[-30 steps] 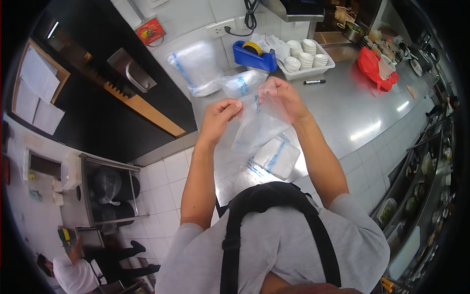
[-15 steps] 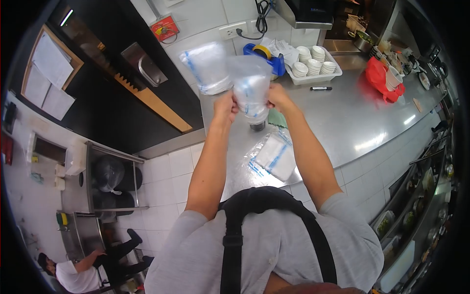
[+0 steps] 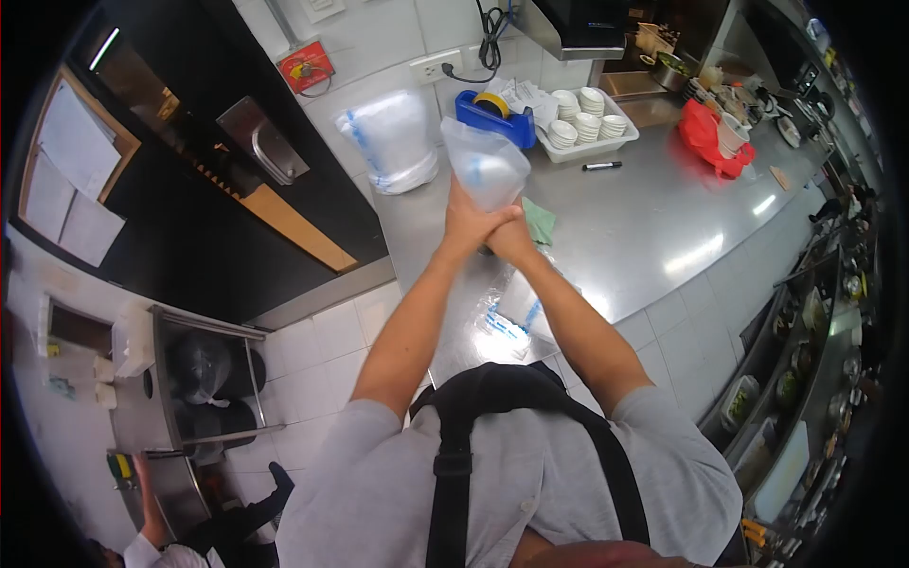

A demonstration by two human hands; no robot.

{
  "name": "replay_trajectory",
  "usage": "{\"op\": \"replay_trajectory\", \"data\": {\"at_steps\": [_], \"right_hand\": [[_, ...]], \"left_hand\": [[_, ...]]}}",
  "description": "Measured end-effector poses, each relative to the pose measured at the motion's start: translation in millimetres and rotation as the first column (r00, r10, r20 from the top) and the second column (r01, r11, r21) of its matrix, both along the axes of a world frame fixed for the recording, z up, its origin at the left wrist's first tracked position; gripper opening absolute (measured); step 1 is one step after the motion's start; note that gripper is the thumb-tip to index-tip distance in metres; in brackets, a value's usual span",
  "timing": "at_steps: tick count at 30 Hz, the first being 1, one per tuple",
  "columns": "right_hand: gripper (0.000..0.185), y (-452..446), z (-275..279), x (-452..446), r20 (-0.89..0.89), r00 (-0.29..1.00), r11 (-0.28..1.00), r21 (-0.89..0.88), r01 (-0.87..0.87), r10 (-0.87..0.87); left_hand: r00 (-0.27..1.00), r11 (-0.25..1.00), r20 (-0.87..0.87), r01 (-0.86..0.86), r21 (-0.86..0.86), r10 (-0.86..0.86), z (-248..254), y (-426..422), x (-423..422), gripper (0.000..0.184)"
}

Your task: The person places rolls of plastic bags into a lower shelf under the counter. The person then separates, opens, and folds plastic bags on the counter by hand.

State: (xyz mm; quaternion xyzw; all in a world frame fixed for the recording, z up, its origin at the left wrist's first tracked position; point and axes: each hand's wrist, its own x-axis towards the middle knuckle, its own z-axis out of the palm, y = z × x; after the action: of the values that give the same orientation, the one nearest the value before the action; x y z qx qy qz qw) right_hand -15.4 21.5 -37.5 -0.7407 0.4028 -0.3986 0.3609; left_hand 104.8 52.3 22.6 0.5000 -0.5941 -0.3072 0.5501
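Observation:
Over the steel counter (image 3: pixel 625 241), my left hand (image 3: pixel 469 222) and my right hand (image 3: pixel 512 234) are closed together around the lower part of a clear plastic bag (image 3: pixel 485 168) with blue print. Its wider top flares up above my fingers. What the bag's lower end sits on is mostly hidden; a small dark edge shows beneath my hands. Close to my right hand lies a green cloth (image 3: pixel 540 222). Nearer my body is a white pack in clear wrap (image 3: pixel 516 301), partly covered by my right forearm. Left of my hands stands a stack of plastic bags (image 3: pixel 390 147).
Behind my hands stands a blue tape dispenser (image 3: pixel 494 118). To its right are a white tray (image 3: pixel 592 149) of stacked small cups, a marker (image 3: pixel 602 167) and a red bag (image 3: pixel 705 142). Another person (image 3: pixel 189 544) is at the lower left, by a sink area.
My hands have come together from the bag's two sides and now grip its lower part, gathering it. The view has shifted slightly, and the other person has reached an arm up.

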Motion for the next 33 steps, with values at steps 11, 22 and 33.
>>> {"op": "replay_trajectory", "data": {"at_steps": [11,22,33], "right_hand": [[0.088,54.7,64.9,-55.0,0.138,0.983,0.993,0.018,0.117,-0.118],[0.068,-24.0,3.1,-50.8,0.026,0.941,0.911,0.239,-0.335,0.339],[0.034,-23.8,61.0,-5.0,0.561,0.821,0.994,-0.021,-0.11,0.103]], "left_hand": [[0.973,0.993,-0.203,-0.114,-0.022,0.108,-6.7,23.0,13.5,0.077],[0.994,0.989,0.042,0.091,0.114,-0.097,-7.9,38.1,29.6,0.091],[0.78,0.783,-0.206,-0.616,-0.087,0.591,0.4,2.2,-39.6,0.036]]}}
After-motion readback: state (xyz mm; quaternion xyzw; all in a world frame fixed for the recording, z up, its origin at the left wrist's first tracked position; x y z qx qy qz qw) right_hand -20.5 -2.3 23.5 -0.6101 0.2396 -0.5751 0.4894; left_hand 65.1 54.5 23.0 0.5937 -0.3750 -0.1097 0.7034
